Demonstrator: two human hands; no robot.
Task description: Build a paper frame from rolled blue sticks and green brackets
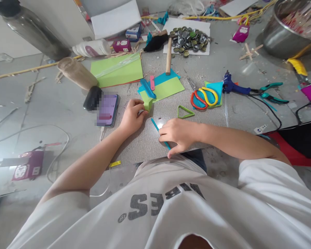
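A thin blue strip (155, 123) lies slantwise on the grey table near its front edge, partly under the fingers of my right hand (177, 135). Those fingers are spread over it, with the thumb apart toward the edge. My left hand (134, 116) has its thumb and forefinger closed on a small folded light green paper (147, 103). Just behind that hand lies a blue cutter (148, 89), beside a small pink piece (152, 82). A green triangular frame (185, 112) sits behind my right hand.
Scissors (204, 98), a blue glue gun (234, 84) and pliers (272, 93) lie to the right. A phone (108, 110) and a bottle (77, 74) stand left. Green sheets (116, 70), a wooden stick (168, 57), bottle caps (189, 40) and a metal pot (285, 38) are farther back.
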